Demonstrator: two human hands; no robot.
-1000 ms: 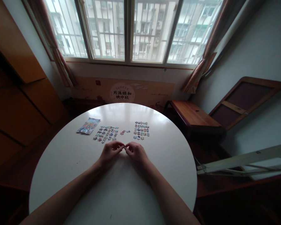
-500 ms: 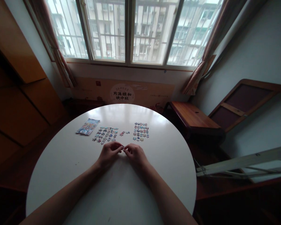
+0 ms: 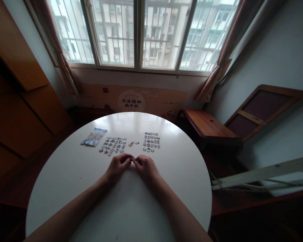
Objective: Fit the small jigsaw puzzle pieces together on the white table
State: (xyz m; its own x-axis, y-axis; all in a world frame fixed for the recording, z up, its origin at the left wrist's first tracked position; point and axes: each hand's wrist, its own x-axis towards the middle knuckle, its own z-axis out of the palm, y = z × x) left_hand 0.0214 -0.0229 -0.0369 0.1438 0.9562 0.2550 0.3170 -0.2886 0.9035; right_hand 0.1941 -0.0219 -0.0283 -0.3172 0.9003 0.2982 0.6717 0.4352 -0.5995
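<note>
Before three puzzle-piece groups (image 3: 119, 146) (image 3: 130, 144) (image 3: 152, 140) — two hands (image 3: 118, 164) (image 3: 146, 166) pinching one small item (image 3: 133, 158).

Beyond the round, glossy white table (image 3: 184, 181), pale daylight comes through a wide, four-paned, barred window (image 3: 138, 37). Left of the table stand orange-brown wooden cabinets (image 3: 36, 111); right of it, a low reddish-brown wooden stand (image 3: 205, 123).

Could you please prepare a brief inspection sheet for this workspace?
Surface: round white table, glossy.
Job's things: jigsaw pieces lie in a left group and a right group, with a few loose pieces between; printed picture sheet beyond the left group.
Clutter: tiny dark specks, table's left.
Hands: left hand and right hand meet, pinching a small piece.
Cables: nothing seen for certain.
Surroundings: window, curtains, wooden bench.
</note>
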